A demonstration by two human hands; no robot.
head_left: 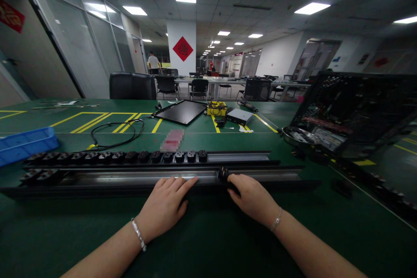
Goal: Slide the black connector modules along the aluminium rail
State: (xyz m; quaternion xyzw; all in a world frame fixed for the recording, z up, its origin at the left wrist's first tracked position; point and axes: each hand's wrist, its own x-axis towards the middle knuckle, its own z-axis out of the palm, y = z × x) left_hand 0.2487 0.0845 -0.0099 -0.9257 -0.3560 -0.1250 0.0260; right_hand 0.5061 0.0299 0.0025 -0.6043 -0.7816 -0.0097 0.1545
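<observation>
Left hand [166, 204] rests flat, fingers released, on the near rail [130, 178]; right hand [250, 197] pinches a black block [223, 173]. Beyond the fingers, the far rail [237, 157] looks mostly filled; this one barely started.

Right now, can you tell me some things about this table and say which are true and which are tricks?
1. The left hand lies flat on the long black rail. True.
2. The right hand pinches a small black block on the rail. True.
3. The bin at the left is red. False: it is blue.
4. The table is white. False: it is green with yellow lines.
5. A black cable lies looped beyond the rail. True.
</observation>
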